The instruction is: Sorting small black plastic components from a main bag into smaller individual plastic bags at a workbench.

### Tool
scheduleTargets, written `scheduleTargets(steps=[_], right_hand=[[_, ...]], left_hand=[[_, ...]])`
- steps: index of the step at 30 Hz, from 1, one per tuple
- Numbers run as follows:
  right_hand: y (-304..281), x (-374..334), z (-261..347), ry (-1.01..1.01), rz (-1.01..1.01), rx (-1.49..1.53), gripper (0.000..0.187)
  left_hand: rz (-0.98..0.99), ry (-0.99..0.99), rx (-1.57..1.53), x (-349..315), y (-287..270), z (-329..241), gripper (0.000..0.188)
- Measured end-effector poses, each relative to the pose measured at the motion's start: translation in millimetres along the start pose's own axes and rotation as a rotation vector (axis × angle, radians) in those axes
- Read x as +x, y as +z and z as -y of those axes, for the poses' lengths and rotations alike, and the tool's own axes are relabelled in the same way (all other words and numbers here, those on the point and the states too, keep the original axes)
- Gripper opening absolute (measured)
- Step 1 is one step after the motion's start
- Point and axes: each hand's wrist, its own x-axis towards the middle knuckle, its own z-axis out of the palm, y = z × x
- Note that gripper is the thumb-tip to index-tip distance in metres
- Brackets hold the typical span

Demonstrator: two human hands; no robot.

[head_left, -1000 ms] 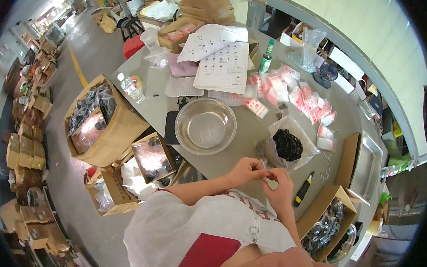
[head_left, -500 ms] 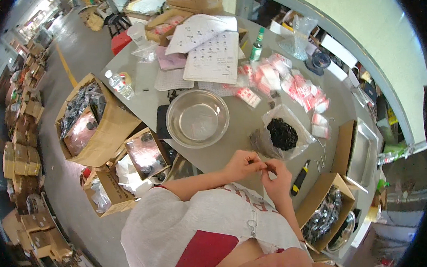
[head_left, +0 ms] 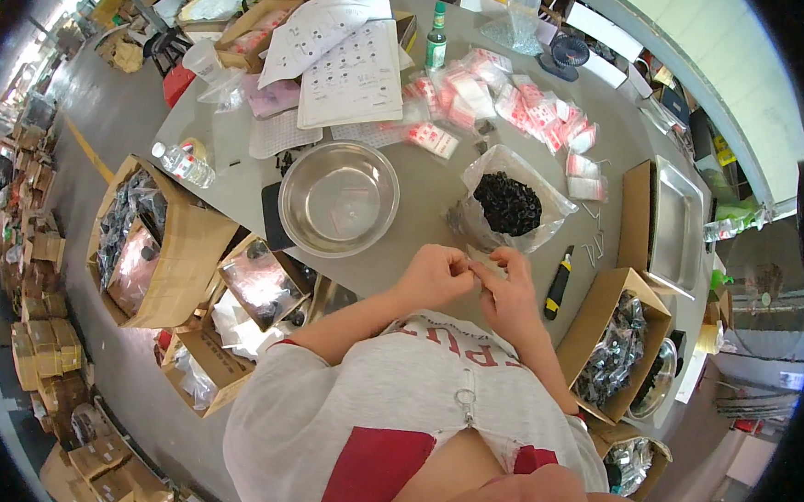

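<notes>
At the near edge of the table my left hand point(head_left: 435, 275) and my right hand point(head_left: 508, 290) meet, fingertips pinched close together. Whatever sits between the fingertips is too small to make out. Just beyond them lies an open clear plastic bag point(head_left: 554, 207) holding a heap of small black parts point(head_left: 507, 204). A steel bowl point(head_left: 296, 202) stands to the left, with a small clear zip bag point(head_left: 354, 212) on its bottom. Right of my right hand is a black and yellow utility knife point(head_left: 559, 286), near several thin metal hex keys point(head_left: 593, 250).
Red-and-white small packets point(head_left: 532, 114) spread over the table's far right, beside a green bottle point(head_left: 436, 37). Printed sheets point(head_left: 348, 84) lie at the back. A cardboard box point(head_left: 591, 331) of bagged black parts stands at right, another large box point(head_left: 178, 274) at left.
The view has shifted, so the table's things appear further left and higher. My hands stay together near the bag; the right hand's fingers now reach out more toward the left fingertips.
</notes>
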Motion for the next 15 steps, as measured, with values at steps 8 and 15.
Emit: scheduleTargets(steps=[8, 15], right_hand=[[-1.4, -21.3, -32.5, -0.064, 0.25, 0.241, 0.017], [-15.0, -1.5, -18.5, -0.186, 0.274, 0.13, 0.032]], left_hand=[[-0.106, -0.033, -0.583, 16.7, 10.8, 12.8, 0.035], [-0.032, -0.293, -0.773, 18.6, -11.8, 2.8, 0.04]])
